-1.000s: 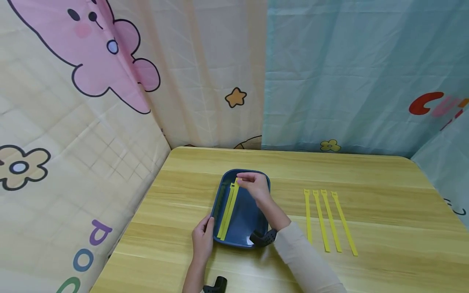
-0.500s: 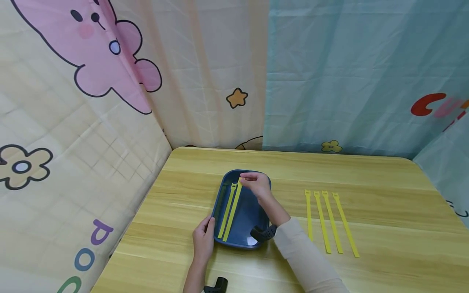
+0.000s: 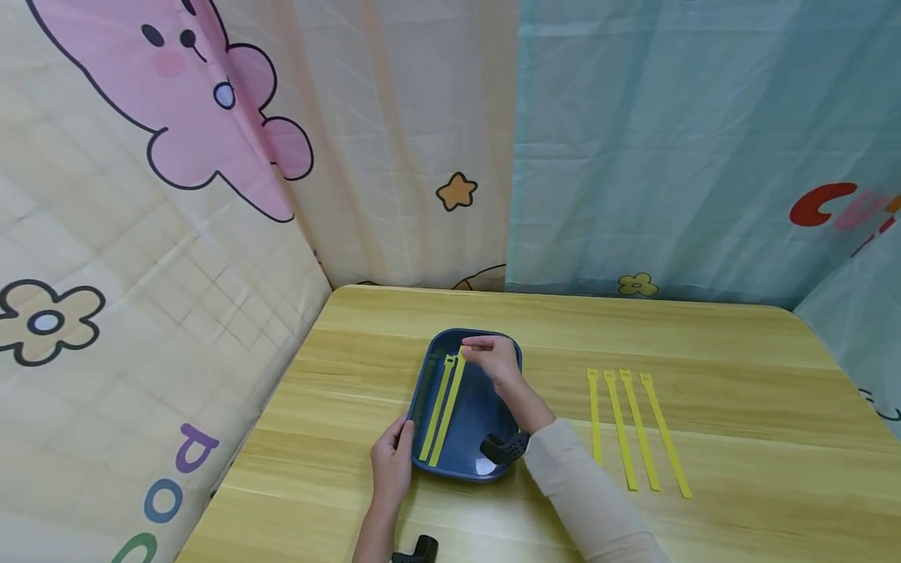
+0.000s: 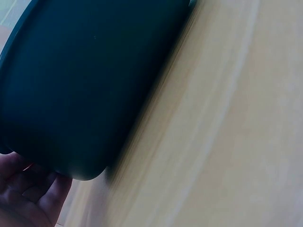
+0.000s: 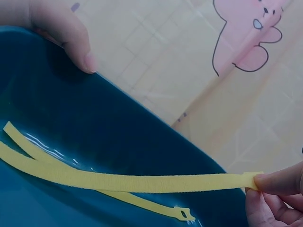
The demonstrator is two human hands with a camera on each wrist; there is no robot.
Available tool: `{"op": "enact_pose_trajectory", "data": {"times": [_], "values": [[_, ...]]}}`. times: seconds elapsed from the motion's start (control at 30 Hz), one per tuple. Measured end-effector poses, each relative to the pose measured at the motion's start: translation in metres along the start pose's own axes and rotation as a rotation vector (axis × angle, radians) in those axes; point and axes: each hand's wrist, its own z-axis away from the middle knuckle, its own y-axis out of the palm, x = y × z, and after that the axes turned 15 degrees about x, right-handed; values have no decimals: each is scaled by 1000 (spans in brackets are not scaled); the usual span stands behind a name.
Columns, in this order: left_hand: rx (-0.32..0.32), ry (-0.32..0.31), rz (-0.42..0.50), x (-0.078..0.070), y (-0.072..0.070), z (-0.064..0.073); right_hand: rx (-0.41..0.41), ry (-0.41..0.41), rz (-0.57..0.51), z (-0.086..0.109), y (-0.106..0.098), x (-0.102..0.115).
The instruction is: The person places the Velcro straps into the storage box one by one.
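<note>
A dark blue tray [image 3: 486, 414] sits on the table. My left hand [image 3: 391, 463] grips its near left side, thumb over the rim; the left wrist view shows the curled fingers [image 4: 53, 196] against its outside. Over the tray's far end, my right hand [image 3: 495, 363] pinches the slotted-head end of a yellow hook-and-loop cable tie [image 5: 142, 183] between thumb and fingertips. That end is raised, while the tail slopes down into the tray. A second yellow cable tie [image 3: 436, 408] lies in the tray just left of it; the held one crosses above it in the right wrist view.
Several more yellow cable ties [image 3: 640, 430] lie spread side by side on the wooden table [image 3: 760, 391], right of the tray. Printed curtains [image 3: 394, 156] hang behind and to the left. A black wrist device [image 3: 504, 448] overlaps the tray's near right corner.
The right hand has shifted slightly right with its cable tie, so a gap now shows between the two ties in the tray. The left hand keeps its grip on the tray.
</note>
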Motion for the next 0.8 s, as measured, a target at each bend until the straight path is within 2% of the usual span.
{"op": "enact_pose_trajectory", "data": {"times": [0.23, 0.47, 0.8], "values": [[12, 7, 22, -2, 0, 1, -1, 27, 20, -4, -1, 0], [-4, 7, 4, -1, 0, 1, 12, 12, -7, -9, 0, 0], [4, -1, 5, 0, 1, 1, 9, 22, 23, -14, -1, -5]]}}
